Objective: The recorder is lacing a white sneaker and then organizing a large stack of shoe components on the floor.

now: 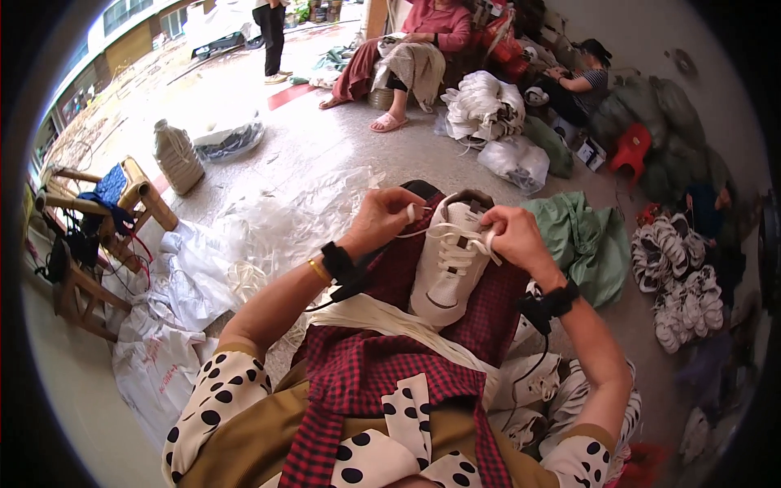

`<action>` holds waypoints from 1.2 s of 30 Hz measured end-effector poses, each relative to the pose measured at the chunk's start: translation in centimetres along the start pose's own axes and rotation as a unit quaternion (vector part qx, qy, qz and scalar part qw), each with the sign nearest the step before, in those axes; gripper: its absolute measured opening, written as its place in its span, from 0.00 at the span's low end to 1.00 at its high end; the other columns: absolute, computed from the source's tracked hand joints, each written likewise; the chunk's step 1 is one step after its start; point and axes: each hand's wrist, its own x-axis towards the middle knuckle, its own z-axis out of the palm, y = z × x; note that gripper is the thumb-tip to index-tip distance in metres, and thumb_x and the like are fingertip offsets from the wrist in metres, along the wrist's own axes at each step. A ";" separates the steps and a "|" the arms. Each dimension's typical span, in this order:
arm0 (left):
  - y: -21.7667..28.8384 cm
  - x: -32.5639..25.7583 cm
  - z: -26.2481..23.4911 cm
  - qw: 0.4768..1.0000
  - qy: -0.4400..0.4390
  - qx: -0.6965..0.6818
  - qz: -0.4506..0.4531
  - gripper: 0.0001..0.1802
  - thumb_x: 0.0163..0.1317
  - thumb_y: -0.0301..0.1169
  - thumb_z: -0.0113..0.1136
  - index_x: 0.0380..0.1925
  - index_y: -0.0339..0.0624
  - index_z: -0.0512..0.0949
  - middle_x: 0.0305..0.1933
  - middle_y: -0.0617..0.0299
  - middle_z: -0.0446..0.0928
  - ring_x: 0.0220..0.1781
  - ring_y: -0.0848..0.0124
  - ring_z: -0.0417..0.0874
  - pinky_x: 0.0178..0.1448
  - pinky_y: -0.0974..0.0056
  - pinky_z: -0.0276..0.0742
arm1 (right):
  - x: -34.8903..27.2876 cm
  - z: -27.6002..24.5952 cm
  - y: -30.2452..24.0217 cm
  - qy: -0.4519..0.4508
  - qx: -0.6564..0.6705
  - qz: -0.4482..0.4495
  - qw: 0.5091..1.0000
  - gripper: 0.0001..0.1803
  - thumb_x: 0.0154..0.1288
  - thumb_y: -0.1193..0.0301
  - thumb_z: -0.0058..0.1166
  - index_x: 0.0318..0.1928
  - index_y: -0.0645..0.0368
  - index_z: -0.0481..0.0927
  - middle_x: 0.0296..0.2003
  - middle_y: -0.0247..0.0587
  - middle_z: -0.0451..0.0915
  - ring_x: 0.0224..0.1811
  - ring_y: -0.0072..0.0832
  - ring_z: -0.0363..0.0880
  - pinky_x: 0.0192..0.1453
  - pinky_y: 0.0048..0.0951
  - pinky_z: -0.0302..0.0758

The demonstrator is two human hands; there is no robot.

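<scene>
A white sneaker [437, 286] lies on my lap, its toe toward me and its opening pointing away. White shoelace [452, 257] crosses its front in several rows. On the left of the shoe, my left hand [382, 220] pinches one lace end, which stretches over to the eyelets. At the upper right eyelets, my right hand [521, 237] is closed on the other part of the lace, with a loop hanging below the fingers. A bundle of loose white laces [382, 315] rests across my red-and-black checked apron [382, 370].
Clear plastic sheeting and white sacks [183, 281] spread over the floor at left, beside a bamboo chair [150, 199]. Green cloth [582, 244] and piles of white shoes [687, 281] lie at right. Farther off, people sit near a shoe heap [484, 106] and a red stool [630, 150].
</scene>
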 end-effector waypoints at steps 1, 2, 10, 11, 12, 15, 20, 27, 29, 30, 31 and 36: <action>-0.2 0.0 0.5 0.998 -0.006 -0.057 -0.020 0.12 0.63 0.32 0.62 0.39 0.33 0.82 0.34 0.61 0.83 0.37 0.78 0.81 0.44 0.70 0.79 | 0.1 -0.5 0.0 -0.030 0.015 0.010 0.999 0.10 0.47 0.78 0.54 0.33 0.64 0.80 0.22 0.46 0.80 0.25 0.35 0.81 0.32 0.33 0.75; -0.4 0.1 1.0 0.992 -0.013 -0.122 -0.031 0.11 0.64 0.31 0.61 0.39 0.33 0.82 0.34 0.62 0.83 0.36 0.79 0.80 0.43 0.71 0.78 | 0.3 -1.0 0.0 -0.061 0.027 0.019 0.998 0.11 0.47 0.78 0.54 0.35 0.64 0.81 0.21 0.46 0.80 0.24 0.34 0.80 0.32 0.31 0.75; -0.9 0.0 2.5 0.999 0.008 -0.051 -0.012 0.07 0.61 0.27 0.61 0.35 0.34 0.81 0.32 0.66 0.82 0.35 0.82 0.79 0.39 0.75 0.77 | 1.6 -2.2 -0.1 -0.136 -0.165 -0.186 0.959 0.08 0.48 0.80 0.56 0.32 0.64 0.78 0.25 0.51 0.78 0.31 0.41 0.81 0.36 0.34 0.75; -0.9 -0.1 2.5 0.998 0.008 -0.055 -0.015 0.07 0.61 0.27 0.61 0.35 0.34 0.81 0.32 0.66 0.82 0.35 0.82 0.79 0.39 0.75 0.77 | 1.8 -2.4 -0.2 -0.137 -0.148 -0.196 0.960 0.08 0.48 0.80 0.56 0.32 0.64 0.78 0.25 0.51 0.78 0.31 0.41 0.81 0.36 0.34 0.75; -0.8 -0.1 2.5 0.999 0.010 -0.051 -0.010 0.06 0.60 0.26 0.61 0.35 0.34 0.81 0.32 0.67 0.82 0.35 0.82 0.79 0.40 0.74 0.77 | 2.1 -2.8 -0.3 -0.172 -0.170 -0.171 0.955 0.08 0.48 0.81 0.55 0.33 0.64 0.77 0.26 0.49 0.78 0.32 0.39 0.81 0.37 0.34 0.75; -0.7 -0.2 2.5 0.998 0.010 -0.060 -0.010 0.06 0.59 0.24 0.60 0.35 0.34 0.80 0.32 0.67 0.81 0.36 0.83 0.79 0.40 0.74 0.78 | 3.5 -4.0 -0.6 -0.217 -0.131 -0.128 0.959 0.12 0.49 0.82 0.51 0.37 0.62 0.77 0.27 0.47 0.79 0.35 0.40 0.81 0.38 0.36 0.75; 0.2 -0.4 3.0 0.998 0.017 -0.061 -0.016 0.06 0.57 0.21 0.57 0.34 0.35 0.79 0.30 0.68 0.80 0.32 0.84 0.78 0.37 0.74 0.76 | 5.4 -1.7 -1.5 -0.210 0.126 0.011 0.970 0.14 0.50 0.82 0.45 0.40 0.65 0.75 0.29 0.48 0.82 0.34 0.36 0.83 0.40 0.33 0.77; 0.6 0.5 2.9 1.000 -0.003 -0.005 -0.013 0.05 0.56 0.24 0.61 0.33 0.35 0.80 0.26 0.67 0.79 0.29 0.83 0.76 0.33 0.72 0.73 | 5.0 3.0 -1.5 -0.144 0.133 -0.045 0.979 0.08 0.52 0.79 0.53 0.35 0.64 0.76 0.29 0.39 0.82 0.30 0.24 0.81 0.37 0.26 0.77; 0.1 1.0 1.9 0.993 -0.033 -0.072 -0.089 0.07 0.57 0.27 0.65 0.32 0.34 0.81 0.29 0.65 0.81 0.30 0.81 0.78 0.34 0.73 0.75 | 4.8 2.9 -1.1 -0.147 0.179 -0.016 0.973 0.08 0.52 0.78 0.55 0.34 0.64 0.76 0.28 0.35 0.81 0.29 0.20 0.80 0.36 0.24 0.77; -0.1 1.2 1.7 0.983 -0.030 -0.094 -0.153 0.08 0.56 0.28 0.66 0.32 0.34 0.82 0.29 0.65 0.82 0.30 0.80 0.79 0.35 0.73 0.76 | 4.7 2.9 -1.0 -0.141 0.179 -0.014 0.974 0.07 0.51 0.78 0.56 0.34 0.63 0.76 0.27 0.32 0.80 0.29 0.18 0.79 0.36 0.22 0.76; -0.2 1.4 1.6 0.984 -0.045 -0.108 -0.135 0.08 0.56 0.28 0.66 0.32 0.34 0.82 0.29 0.65 0.82 0.30 0.80 0.79 0.35 0.73 0.76 | 4.6 2.9 -0.9 -0.143 0.188 -0.016 0.972 0.07 0.51 0.77 0.57 0.34 0.62 0.76 0.27 0.29 0.79 0.29 0.15 0.77 0.36 0.20 0.75; 0.1 1.5 1.7 0.985 -0.078 -0.063 -0.137 0.10 0.56 0.31 0.68 0.32 0.34 0.82 0.28 0.64 0.81 0.30 0.79 0.79 0.34 0.74 0.75 | 4.5 3.9 -1.1 -0.120 0.194 0.002 0.974 0.06 0.51 0.78 0.55 0.32 0.63 0.75 0.25 0.34 0.79 0.27 0.22 0.79 0.35 0.25 0.76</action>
